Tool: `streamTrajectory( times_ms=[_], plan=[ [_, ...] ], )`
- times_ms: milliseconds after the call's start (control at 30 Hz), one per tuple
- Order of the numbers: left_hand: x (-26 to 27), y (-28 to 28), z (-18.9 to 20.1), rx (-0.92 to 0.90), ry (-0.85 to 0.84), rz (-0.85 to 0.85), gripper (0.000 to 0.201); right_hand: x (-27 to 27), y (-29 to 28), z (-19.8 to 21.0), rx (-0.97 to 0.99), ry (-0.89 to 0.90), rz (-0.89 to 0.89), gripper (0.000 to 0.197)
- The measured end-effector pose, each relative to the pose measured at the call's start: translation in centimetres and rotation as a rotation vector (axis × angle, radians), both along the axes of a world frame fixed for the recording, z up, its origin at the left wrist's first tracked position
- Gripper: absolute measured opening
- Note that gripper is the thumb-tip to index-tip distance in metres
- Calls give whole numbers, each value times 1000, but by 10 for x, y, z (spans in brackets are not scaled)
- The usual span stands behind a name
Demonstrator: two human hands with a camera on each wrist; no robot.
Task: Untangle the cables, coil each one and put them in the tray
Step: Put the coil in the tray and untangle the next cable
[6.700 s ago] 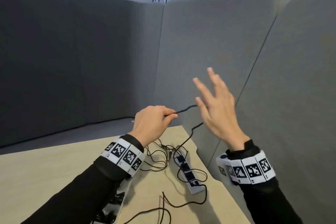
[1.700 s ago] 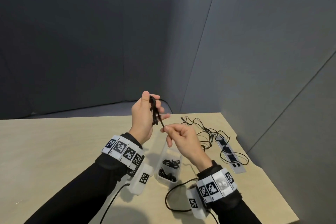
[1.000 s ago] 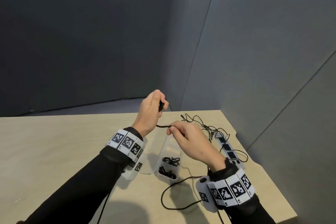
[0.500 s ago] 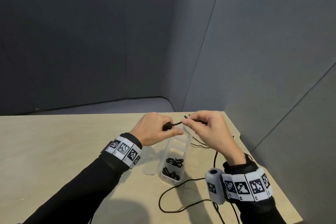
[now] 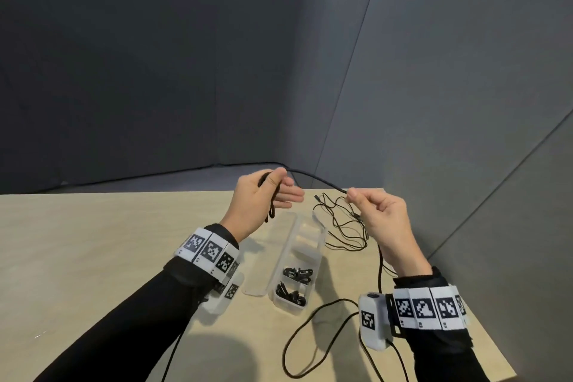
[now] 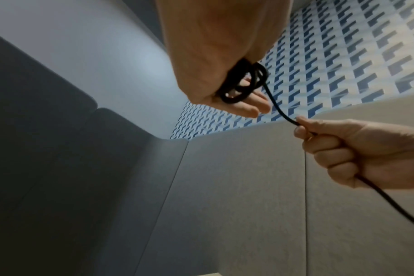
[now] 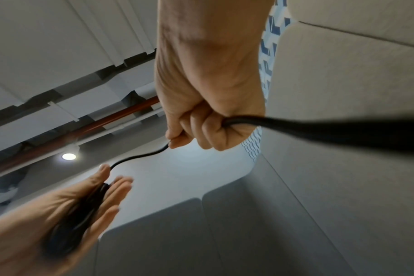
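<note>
My left hand (image 5: pixel 257 198) is raised over the table, its thumb pinching a small coil of black cable (image 5: pixel 271 206) against straight fingers; the left wrist view shows the coil (image 6: pixel 239 87) lying in the palm. From it a stretch of the same cable (image 5: pixel 316 178) runs to my right hand (image 5: pixel 381 214), which grips it in a fist (image 7: pixel 208 112). The slack drops past my right wrist and loops on the table (image 5: pixel 310 332). Below my hands stands the clear compartment tray (image 5: pixel 319 236), with coiled cables (image 5: pixel 296 274) in its two nearest compartments. A tangle of thin cables (image 5: pixel 341 226) lies right of it.
The tray's clear lid (image 5: pixel 263 260) lies open to its left. Grey padded partitions (image 5: pixel 434 102) close the table in at the back and right. The table's right edge (image 5: pixel 483 329) runs just beside my right wrist. The wooden tabletop (image 5: pixel 93 257) stretches out to the left.
My hands, close together over the tray half a second ago, have risen and drawn apart, stretching cable between them. My left fingers have straightened, leaving the coil under the thumb.
</note>
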State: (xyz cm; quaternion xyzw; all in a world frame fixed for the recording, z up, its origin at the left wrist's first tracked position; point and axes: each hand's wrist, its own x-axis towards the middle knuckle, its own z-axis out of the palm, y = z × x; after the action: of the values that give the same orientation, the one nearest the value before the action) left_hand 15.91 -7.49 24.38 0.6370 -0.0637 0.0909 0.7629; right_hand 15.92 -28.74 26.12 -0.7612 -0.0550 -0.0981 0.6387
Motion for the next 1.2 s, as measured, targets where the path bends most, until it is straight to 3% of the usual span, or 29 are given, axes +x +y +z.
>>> streamTrajectory(
  times_ms=[333, 600, 700, 833, 967, 1033, 1100, 1200],
  plan=[
    [3, -15, 22, -540, 60, 110, 28, -20, 45, -45, -134, 146, 320, 27],
    [21, 22, 25, -525, 107, 323, 24, -29, 39, -44, -287, 210, 425, 38],
    [23, 36, 20, -262, 46, 404, 25, -34, 25, -28, -308, 171, 401, 34],
    [23, 51, 0, 452, -191, 511, 21, -39, 6, -5, -424, 55, 372, 32],
    [23, 54, -23, 1059, -207, 392, 26, -47, -1, 8, -397, -43, 360, 30],
    [18, 48, -32, 1203, -267, 307, 48, -47, 1, 13, -366, -89, 313, 29],
    [16, 44, -37, 1193, -332, 201, 65, -43, 0, 17, -342, -139, 241, 27],
    [11, 37, -37, 1334, -429, 79, 67, -34, -4, 20, -290, -206, 153, 27]
  ],
)
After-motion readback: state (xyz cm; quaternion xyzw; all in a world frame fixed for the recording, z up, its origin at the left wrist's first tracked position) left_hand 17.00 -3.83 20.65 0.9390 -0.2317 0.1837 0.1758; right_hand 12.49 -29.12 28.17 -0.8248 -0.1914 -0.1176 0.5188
